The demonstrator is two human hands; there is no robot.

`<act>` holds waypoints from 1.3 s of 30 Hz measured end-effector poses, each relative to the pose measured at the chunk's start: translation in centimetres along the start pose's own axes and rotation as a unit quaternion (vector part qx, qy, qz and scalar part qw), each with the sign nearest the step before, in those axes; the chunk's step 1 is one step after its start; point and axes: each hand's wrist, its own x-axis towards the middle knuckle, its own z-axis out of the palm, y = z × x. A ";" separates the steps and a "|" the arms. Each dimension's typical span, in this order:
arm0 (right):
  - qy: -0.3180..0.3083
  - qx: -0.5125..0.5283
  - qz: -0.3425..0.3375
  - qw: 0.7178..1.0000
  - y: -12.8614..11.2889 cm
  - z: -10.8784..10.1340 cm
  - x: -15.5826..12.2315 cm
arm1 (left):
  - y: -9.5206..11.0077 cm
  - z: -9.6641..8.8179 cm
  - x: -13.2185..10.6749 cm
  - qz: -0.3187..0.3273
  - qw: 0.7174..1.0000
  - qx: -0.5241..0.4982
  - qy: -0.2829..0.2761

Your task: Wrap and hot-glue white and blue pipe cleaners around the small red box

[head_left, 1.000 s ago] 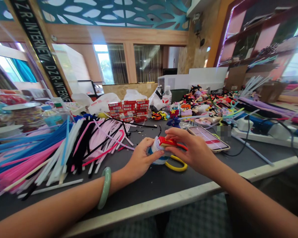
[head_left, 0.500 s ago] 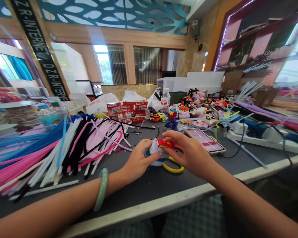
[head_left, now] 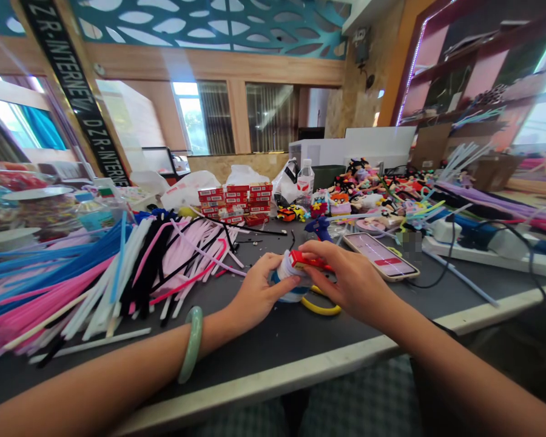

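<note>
My left hand [head_left: 257,292], with a green bangle [head_left: 191,344] on its wrist, is closed round a small clear plastic bottle [head_left: 293,296] with a blue band. A small red box [head_left: 306,261] is pinched in my right hand [head_left: 352,284], held at a slant against the bottle's pale mouth. Fingers cover much of both, and I cannot see whether anything comes out of the box. Just below my right hand shows a yellow loop handle [head_left: 321,309], seemingly of scissors, lying on the grey table [head_left: 250,346].
Bundles of pipe cleaners [head_left: 104,267] spread over the left. Red boxes [head_left: 234,203] are stacked at the back, near a clear bottle [head_left: 305,179]. A blue glue gun [head_left: 318,229], a phone [head_left: 382,256], fuzzy dolls [head_left: 364,197] and a white power strip [head_left: 486,258] lie to the right.
The view has shifted slightly, so everything sits a little further right. Both hands keep their grips on the bottle and box; the box's tilt looks slightly different.
</note>
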 end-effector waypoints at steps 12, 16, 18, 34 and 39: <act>-0.040 0.023 0.030 0.998 0.2 -0.3 0.1 | 0.3 0.1 0.1 -0.016 0.999 -0.039 0.002; -0.081 0.037 0.039 0.995 0.3 -1.0 0.4 | 0.2 0.1 0.1 -0.020 0.999 -0.040 0.003; -0.089 0.049 0.042 0.994 0.4 -1.1 0.5 | 0.2 0.1 0.1 -0.022 0.999 -0.036 0.003; 0.025 0.040 0.047 0.998 0.7 1.2 -0.5 | 0.4 0.0 0.0 -0.013 1.000 -0.006 0.002; 0.056 0.000 0.031 0.998 0.2 1.8 -0.8 | 0.4 0.0 -0.1 -0.013 1.000 -0.002 -0.002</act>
